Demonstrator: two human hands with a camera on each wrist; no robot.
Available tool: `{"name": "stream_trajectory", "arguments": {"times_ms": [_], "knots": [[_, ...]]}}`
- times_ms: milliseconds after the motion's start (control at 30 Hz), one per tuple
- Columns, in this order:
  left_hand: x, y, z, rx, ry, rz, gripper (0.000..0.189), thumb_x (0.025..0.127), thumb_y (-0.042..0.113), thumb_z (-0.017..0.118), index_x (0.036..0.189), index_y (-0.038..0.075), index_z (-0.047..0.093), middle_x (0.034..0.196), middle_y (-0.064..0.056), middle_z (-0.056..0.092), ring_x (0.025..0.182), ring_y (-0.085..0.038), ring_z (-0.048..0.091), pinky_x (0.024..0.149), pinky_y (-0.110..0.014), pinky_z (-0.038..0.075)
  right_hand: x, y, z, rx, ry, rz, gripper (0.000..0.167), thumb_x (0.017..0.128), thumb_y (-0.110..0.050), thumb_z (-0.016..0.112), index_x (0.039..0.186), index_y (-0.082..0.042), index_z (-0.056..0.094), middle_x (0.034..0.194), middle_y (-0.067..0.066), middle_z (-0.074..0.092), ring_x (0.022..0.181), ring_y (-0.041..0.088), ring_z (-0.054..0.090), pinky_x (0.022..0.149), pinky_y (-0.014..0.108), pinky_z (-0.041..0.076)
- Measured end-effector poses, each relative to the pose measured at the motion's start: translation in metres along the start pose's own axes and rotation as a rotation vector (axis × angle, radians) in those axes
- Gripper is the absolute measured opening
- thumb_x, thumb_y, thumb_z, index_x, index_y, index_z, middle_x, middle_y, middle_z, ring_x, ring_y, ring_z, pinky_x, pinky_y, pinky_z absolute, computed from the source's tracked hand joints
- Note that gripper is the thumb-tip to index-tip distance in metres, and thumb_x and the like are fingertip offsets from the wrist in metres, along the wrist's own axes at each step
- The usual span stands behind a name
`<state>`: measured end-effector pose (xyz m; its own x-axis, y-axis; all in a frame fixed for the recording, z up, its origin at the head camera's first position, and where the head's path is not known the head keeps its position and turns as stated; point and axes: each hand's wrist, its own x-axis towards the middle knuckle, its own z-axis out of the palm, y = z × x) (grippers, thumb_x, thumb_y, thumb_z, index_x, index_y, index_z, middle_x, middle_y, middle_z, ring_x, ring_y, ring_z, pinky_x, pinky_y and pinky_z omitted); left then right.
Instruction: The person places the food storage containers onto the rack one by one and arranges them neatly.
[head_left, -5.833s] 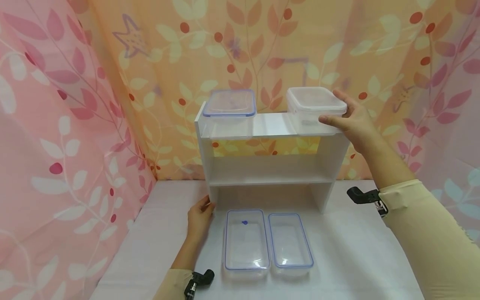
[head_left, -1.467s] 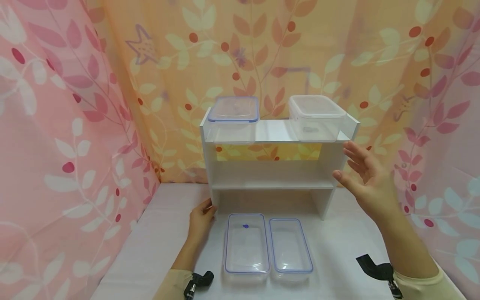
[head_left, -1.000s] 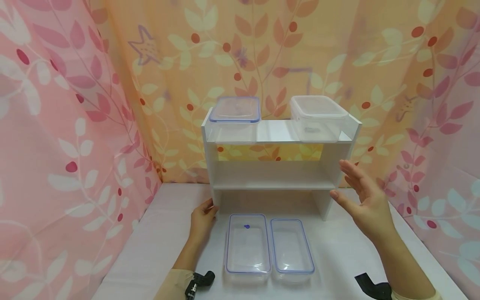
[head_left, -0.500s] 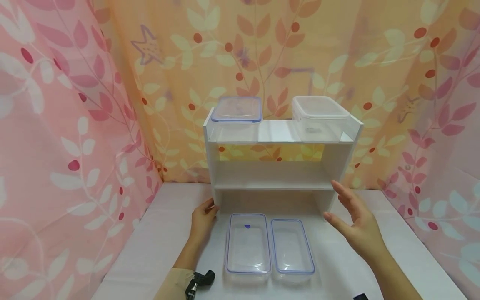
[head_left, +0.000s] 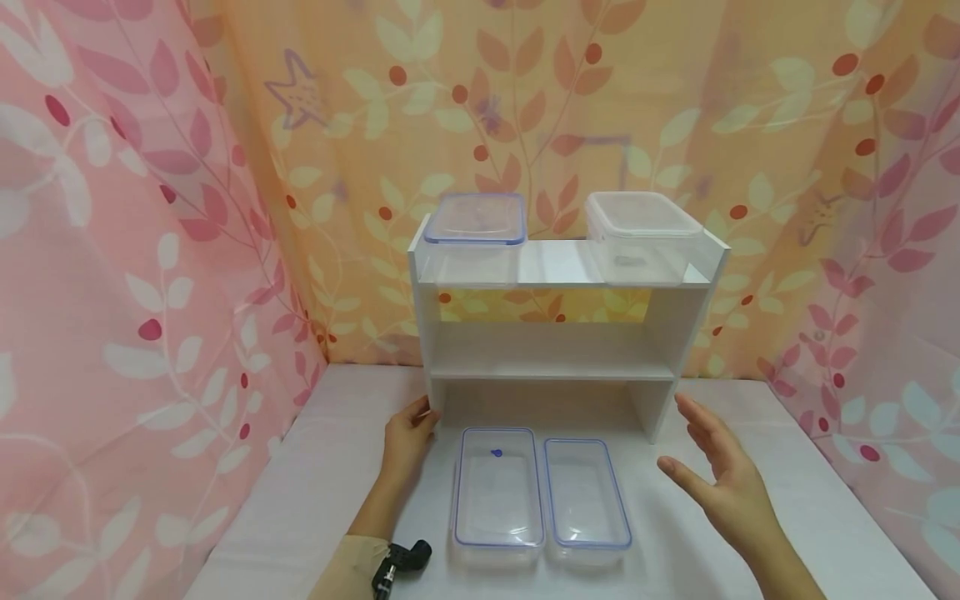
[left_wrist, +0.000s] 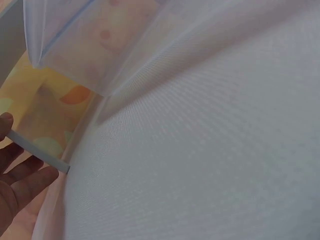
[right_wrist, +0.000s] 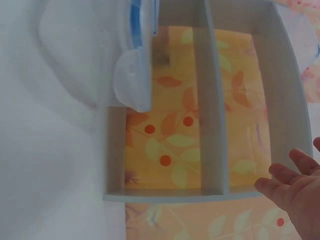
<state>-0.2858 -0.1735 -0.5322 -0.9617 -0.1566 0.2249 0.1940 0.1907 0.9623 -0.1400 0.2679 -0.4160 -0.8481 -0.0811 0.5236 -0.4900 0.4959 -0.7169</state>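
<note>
The right hand [head_left: 727, 492] has moved: 5.8 seconds ago it held the far right box [head_left: 643, 242] at the shelf's top, and now it is lower and nearer, off that box. The left hand [head_left: 407, 437] has kept its place at the foot of the shelf [head_left: 551, 354].

The shelf stands upright on the far part of the table [head_left: 300, 508]. The left hand pinches the near edge of its left side panel low down, clamped with the thumb on one face and the fingers on the other, as the left wrist view shows. The right hand holds nothing; its thumb and fingers are spread apart, fingertips just right of the shelf's right panel. Whether they touch it I cannot tell.

On the top board sit two clear boxes: the far left box [head_left: 474, 237], with a blue-rimmed lid, at the left end, and the far right box, with a white lid, at the right end, a gap between them. In front of the shelf, on the table, lie the near left box [head_left: 498, 492] and the slightly smaller near right box [head_left: 587, 496], side by side, both blue-rimmed. A small blue mark [head_left: 497, 453] shows on the near left box.

A patterned yellow curtain [head_left: 337, 167] hangs behind, a pink one [head_left: 75, 292] at left.
</note>
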Motion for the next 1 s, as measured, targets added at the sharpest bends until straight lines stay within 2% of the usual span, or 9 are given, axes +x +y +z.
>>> {"name": "stream_trajectory", "arguments": {"times_ms": [167, 333, 467, 700, 833, 1000], "knots": [[0.000, 0.000, 0.000, 0.003, -0.004, -0.003, 0.042, 0.097, 0.015, 0.072, 0.136, 0.004, 0.065, 0.126, -0.017, 0.071, 0.109, -0.028, 0.071, 0.079, -0.042, 0.062, -0.008, 0.008, 0.008, 0.018, -0.024, -0.009, 0.090, 0.083, 0.006, 0.080, 0.159, -0.014, 0.037, 0.161, 0.002, 0.041, 0.146, 0.001, 0.037, 0.113, 0.009, 0.030], [0.002, -0.001, -0.001, -0.007, -0.005, -0.008, 0.042, 0.097, 0.015, 0.072, 0.137, 0.003, 0.065, 0.127, -0.019, 0.071, 0.109, -0.030, 0.070, 0.080, -0.045, 0.062, -0.015, 0.013, 0.017, 0.044, -0.049, -0.040, 0.091, 0.081, 0.007, 0.081, 0.159, -0.012, 0.037, 0.162, 0.010, 0.038, 0.148, 0.002, 0.034, 0.114, 0.009, 0.029], [0.002, -0.003, -0.001, -0.008, -0.007, 0.001, 0.043, 0.097, 0.015, 0.071, 0.138, 0.003, 0.064, 0.126, -0.021, 0.070, 0.109, -0.032, 0.070, 0.080, -0.048, 0.061, -0.022, 0.017, 0.024, 0.063, -0.074, -0.053, 0.092, 0.081, 0.006, 0.082, 0.159, -0.011, 0.035, 0.163, 0.010, 0.037, 0.148, 0.001, 0.034, 0.113, 0.009, 0.029], [0.001, -0.002, 0.000, 0.023, 0.007, 0.007, 0.042, 0.097, 0.015, 0.072, 0.136, 0.003, 0.065, 0.124, -0.017, 0.072, 0.107, -0.027, 0.072, 0.077, -0.038, 0.062, -0.030, 0.028, 0.033, 0.090, -0.108, -0.044, 0.096, 0.081, 0.006, 0.082, 0.160, -0.016, 0.033, 0.166, 0.006, 0.032, 0.149, 0.001, 0.031, 0.113, 0.008, 0.028], [0.001, -0.001, 0.000, 0.026, 0.003, 0.011, 0.044, 0.097, 0.016, 0.072, 0.137, 0.001, 0.064, 0.126, -0.018, 0.071, 0.108, -0.029, 0.072, 0.079, -0.040, 0.062, -0.033, 0.032, 0.037, 0.083, -0.127, -0.033, 0.097, 0.082, 0.003, 0.083, 0.161, -0.017, 0.031, 0.167, 0.004, 0.030, 0.150, -0.001, 0.028, 0.113, 0.007, 0.027], [0.001, -0.001, 0.000, 0.022, 0.001, 0.008, 0.043, 0.097, 0.016, 0.072, 0.137, 0.001, 0.064, 0.126, -0.018, 0.071, 0.108, -0.030, 0.071, 0.079, -0.043, 0.062, -0.036, 0.037, 0.041, 0.102, -0.145, -0.052, 0.097, 0.081, 0.004, 0.082, 0.161, -0.014, 0.031, 0.168, 0.006, 0.029, 0.150, -0.001, 0.027, 0.113, 0.007, 0.026]]}}
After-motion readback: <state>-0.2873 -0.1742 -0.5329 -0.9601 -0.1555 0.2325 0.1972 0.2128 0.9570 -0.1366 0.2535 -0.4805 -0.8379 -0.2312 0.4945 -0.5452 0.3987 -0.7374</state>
